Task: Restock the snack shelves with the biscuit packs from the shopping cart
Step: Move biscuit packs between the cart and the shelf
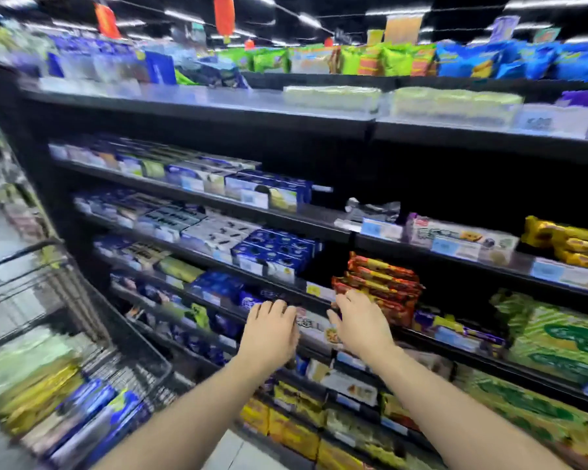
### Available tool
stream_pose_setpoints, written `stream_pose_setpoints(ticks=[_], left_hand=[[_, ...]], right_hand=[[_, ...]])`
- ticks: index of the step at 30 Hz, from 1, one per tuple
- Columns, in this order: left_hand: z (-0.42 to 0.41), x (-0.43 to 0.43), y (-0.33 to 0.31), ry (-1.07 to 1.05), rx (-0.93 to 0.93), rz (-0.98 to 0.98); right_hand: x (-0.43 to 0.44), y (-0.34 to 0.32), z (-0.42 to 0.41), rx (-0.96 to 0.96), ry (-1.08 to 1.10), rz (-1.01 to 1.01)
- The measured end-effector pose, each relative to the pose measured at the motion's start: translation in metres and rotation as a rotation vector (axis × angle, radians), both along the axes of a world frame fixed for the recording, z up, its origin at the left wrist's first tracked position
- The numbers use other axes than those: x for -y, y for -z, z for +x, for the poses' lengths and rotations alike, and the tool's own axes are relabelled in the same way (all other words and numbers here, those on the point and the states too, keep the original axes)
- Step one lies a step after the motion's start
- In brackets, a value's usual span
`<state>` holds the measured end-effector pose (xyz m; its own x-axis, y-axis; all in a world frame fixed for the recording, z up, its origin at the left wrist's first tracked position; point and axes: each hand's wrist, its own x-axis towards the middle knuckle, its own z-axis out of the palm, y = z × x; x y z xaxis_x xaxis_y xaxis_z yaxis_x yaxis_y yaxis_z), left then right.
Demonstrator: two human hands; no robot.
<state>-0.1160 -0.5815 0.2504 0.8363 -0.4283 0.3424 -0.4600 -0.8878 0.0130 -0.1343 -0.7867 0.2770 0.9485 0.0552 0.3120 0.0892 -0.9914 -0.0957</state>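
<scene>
I have both hands out in front of me at the snack shelves (pixel 286 228), and the whole picture is smeared with motion, so fine detail is lost. My left hand (pixel 270 329) is spread flat, fingers apart, palm toward the shelf edge, with nothing in it. My right hand (pixel 360 325) is likewise spread wide and empty, its fingertips near a stack of red packs (pixel 384 283) that sits on the shelf just above and beyond it; I cannot tell whether they touch. Between my two hands, on the shelf below, lies a pale box (pixel 316 329), partly hidden by them. To the left of that, blue boxes (pixel 275 252) stand in rows on several shelves, running away toward the aisle end. To the right sit yellow packs (pixel 567 242) on a higher shelf and big green bags (pixel 564 337) lower down. White price tags (pixel 381 228) line the shelf fronts. The cart (pixel 82 300) is at my lower left, close against the shelving, its wire sides dark. In it lie the biscuit packs (pixel 78 412), blue ones and yellow ones side by side, well apart from both hands. Along the top shelf I see more green and blue bags, too blurred to read.
</scene>
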Motion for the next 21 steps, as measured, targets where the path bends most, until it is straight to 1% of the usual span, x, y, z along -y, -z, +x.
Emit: stream_pose_setpoints(ticks=[3, 7, 13, 16, 21], left_hand=[[0.004, -0.081, 0.024, -0.198, -0.107, 0.014], [0.007, -0.177, 0.046, -0.431, -0.257, 0.037], [0.02, -0.296, 0.07, -0.683, -0.413, 0.039], [0.034, -0.351, 0.064, -0.805, -0.462, 0.055], [0.077, -0.435, 0.03, -0.978, -0.437, 0.089]], right_hand=[[-0.078, 0.024, 0.032, -0.125, -0.121, -0.052], [-0.172, 0.046, 0.074, -0.223, -0.284, -0.075], [-0.3, 0.071, 0.141, -0.313, -0.532, -0.133], [-0.355, 0.071, 0.176, -0.351, -0.651, -0.174], [-0.438, 0.06, 0.246, -0.397, -0.818, -0.232]])
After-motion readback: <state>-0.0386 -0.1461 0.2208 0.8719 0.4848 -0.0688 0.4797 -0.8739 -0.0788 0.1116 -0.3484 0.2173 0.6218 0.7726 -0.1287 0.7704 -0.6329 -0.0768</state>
